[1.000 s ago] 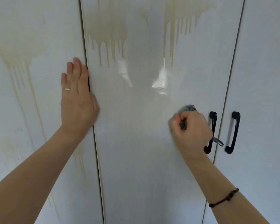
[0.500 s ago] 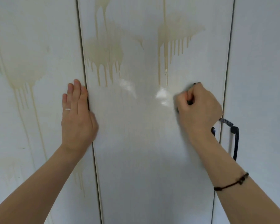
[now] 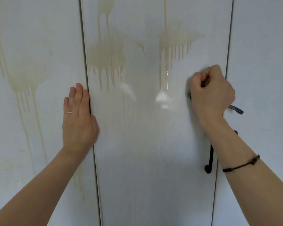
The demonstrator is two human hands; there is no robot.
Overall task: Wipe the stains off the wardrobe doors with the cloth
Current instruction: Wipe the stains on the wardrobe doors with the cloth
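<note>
Beige stains [image 3: 106, 62] on wardrobe doors [image 3: 145, 160], left hand [image 3: 79, 124] pressed flat, fingers [image 3: 79, 97] straight, right hand [image 3: 212, 95] fisted, grip clamped on cloth [image 3: 236, 109]

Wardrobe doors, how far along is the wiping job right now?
Done: the middle door looks mostly clean in its lower half. In hand: the right hand grips the cloth against it; the left hand rests flat on the left door. Left: brown drip stains high on both doors.

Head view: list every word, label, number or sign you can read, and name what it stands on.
None: no readable text anywhere. The wardrobe doors carry only brownish stains and glare, the black handle is plain, and the cloth in the right hand shows a pattern, not letters.
</note>
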